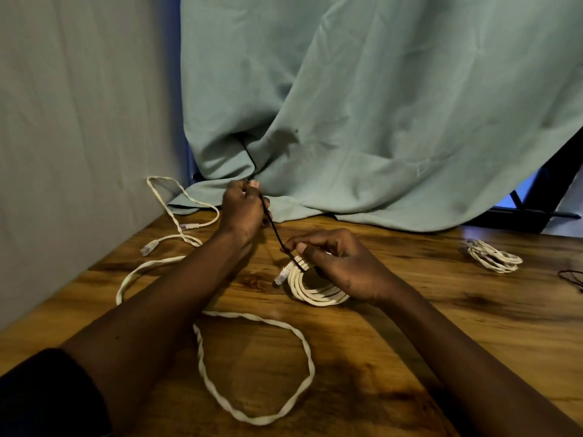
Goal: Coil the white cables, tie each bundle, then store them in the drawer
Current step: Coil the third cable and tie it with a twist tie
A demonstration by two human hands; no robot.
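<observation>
A teal cloth [378, 105] hangs across the back and spills onto the rear edge of the desk [410, 326]. A pale wall [79, 121] runs along the desk's left edge.

One loose white cable [307, 348], twisted, lies in a wide loop near the front edge between my forearms. Part of it is hidden under my left arm. A second loose cable [186, 197] trails into the back left corner, partly lying on the cloth hem.

The coiled bundle [315, 294] sits at the desk's centre, under my right hand [340, 266]. That hand's fingers curl over the top of the coil and pinch the black tie [274, 228] where it crosses the strands. My palm covers the coil's right half. My left hand [243, 212] is raised behind and to the left of the coil, fist closed around the tie's upper end, and the tie runs taut between the two hands. I cannot tell whether a knot is formed.

Another bundle [493, 257] lies well apart, toward the back right corner. A thin dark cord [571, 275] is cut off at the right edge. A clear plug [280, 275] sticks out at the coil's left side.

Bare wood shows right of the coil and along the front right.
</observation>
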